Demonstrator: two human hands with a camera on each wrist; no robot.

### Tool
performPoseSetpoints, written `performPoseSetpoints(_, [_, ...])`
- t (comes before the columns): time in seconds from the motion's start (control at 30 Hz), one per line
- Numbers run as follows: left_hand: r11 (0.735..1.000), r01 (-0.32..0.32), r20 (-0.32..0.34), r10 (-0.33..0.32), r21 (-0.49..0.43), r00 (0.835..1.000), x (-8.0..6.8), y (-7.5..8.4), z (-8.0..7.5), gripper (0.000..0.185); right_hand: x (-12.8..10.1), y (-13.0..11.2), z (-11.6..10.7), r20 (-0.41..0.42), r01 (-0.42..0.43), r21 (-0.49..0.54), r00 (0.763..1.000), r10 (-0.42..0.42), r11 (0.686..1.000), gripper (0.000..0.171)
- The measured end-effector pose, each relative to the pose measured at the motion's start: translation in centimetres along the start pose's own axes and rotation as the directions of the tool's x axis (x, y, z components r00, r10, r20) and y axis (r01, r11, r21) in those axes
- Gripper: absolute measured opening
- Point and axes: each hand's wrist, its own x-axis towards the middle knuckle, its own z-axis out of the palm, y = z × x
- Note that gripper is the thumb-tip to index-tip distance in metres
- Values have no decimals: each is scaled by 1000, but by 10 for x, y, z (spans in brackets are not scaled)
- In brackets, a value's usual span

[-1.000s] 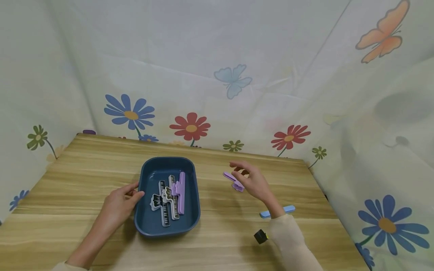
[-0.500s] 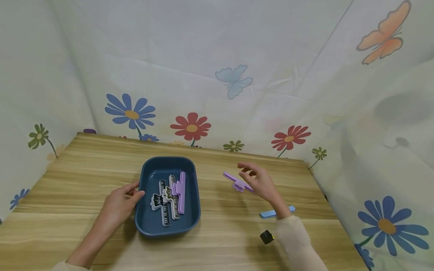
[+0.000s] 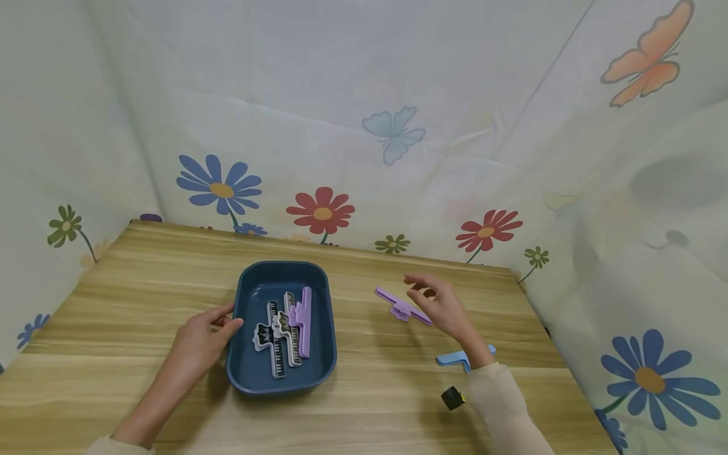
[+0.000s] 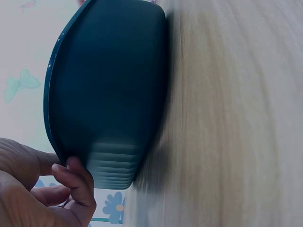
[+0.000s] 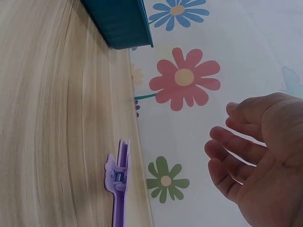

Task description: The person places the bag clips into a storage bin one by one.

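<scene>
Left hand [image 3: 201, 335] at the near-left rim of the blue tray [image 3: 321, 365], fingers curled over its edge. Right hand [image 3: 440, 306] just above the purple clip [image 3: 402, 306], fingers loosely spread, gripping nothing. Clip flat on the wooden table [image 3: 114, 297], well right of the tray. Wide bare wood between tray and clip; curtain close behind. Three clips in the tray: two keyboard-patterned [image 3: 279, 335], one purple [image 3: 304, 319]. One blue clip [image 3: 455, 359] near the right sleeve.
</scene>
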Motion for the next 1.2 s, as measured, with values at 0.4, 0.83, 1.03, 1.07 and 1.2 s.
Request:
performPoseSetpoints(0.4, [1000,-4,-11,4,-3,1000,0,-1,1,48,0,0,0,3,-8,-12,1000,8,1000,32])
performPoseSetpoints(0.83, [1000,3,-8,-3,-9,1000,-1,3,-1,49,-5,6,-5,10,-35,-24,999,35,999,33])
performPoseSetpoints(1.03, [1000,14,0,-14,-5,1000,-1,4,-1,49,-8,17,-5,13,-24,-63,1000,25,998,34])
performPoseSetpoints(1.07, [1000,15,0,-15,-5,1000,-1,4,-1,49,-8,19,-5,12,-18,-67,1000,19,998,33])
performPoseSetpoints(1.2, [1000,17,3,-17,-4,1000,-1,3,-1,50,-9,28,-2,21,4,-85,1000,-2,996,32])
